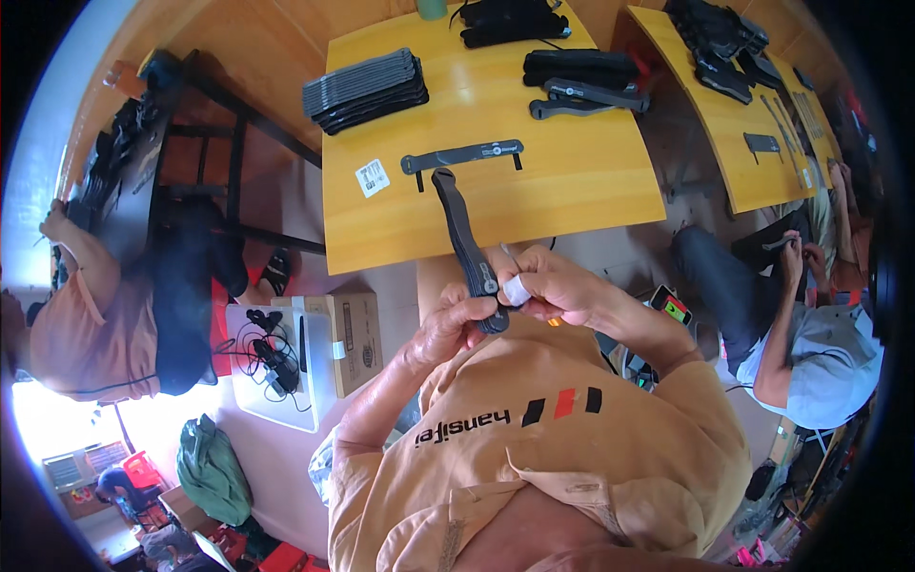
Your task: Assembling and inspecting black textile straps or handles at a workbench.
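Note:
My left hand (456, 324) is closed round the near end of a bundle of long black strips (459, 224), held over my lap with its far end above the table. The strips have rounded ends and small white markings. My right hand (562, 286) pinches the same near end from the other side. A white wrap or label (516, 291) shows at its thumb; which one I cannot tell. A thin light-coloured piece sticks up by its fingers. Just beyond the bundle, one dark strip (462, 157) with two short black tabs lies on the yellow table (572, 191).
A stack of grey-black strips (367, 91) and more black strips (586, 81) occupy the table's far part. A white label sheet (372, 178) lies at left. On the floor stand a clear bin (276, 410) with cables and a cardboard box (357, 334). People sit left and right.

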The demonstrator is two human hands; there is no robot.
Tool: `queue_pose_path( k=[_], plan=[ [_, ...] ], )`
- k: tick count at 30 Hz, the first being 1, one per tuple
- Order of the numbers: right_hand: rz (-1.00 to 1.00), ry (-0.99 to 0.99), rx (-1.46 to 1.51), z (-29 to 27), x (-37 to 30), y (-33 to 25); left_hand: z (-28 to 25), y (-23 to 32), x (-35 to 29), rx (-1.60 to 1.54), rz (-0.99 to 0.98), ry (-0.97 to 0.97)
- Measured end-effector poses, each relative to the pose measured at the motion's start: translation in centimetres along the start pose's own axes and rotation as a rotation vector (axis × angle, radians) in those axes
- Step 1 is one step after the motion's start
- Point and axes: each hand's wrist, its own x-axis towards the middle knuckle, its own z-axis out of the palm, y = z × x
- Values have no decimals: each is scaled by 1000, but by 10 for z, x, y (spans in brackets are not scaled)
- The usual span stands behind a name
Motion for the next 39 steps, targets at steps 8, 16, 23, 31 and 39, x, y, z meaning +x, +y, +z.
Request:
queue_pose_path(
  k=[8,16,23,31,39],
  plan=[
    [-88,217,336,-64,-15,-20,-52,12,-17,89,-227,-217],
    [-164,604,-417,-138,-73,-97,-110,30,-101,517,-592,123],
    [-437,692,-517,-132,-119,-123,-159,28,-113,140,-211,185],
    [-459,592,-1491,-60,-86,-125,-173,14,-24,111,119,293],
    [-673,752,-1698,-66,-72,-96,-155,10,6,217,-159,633]
  ],
)
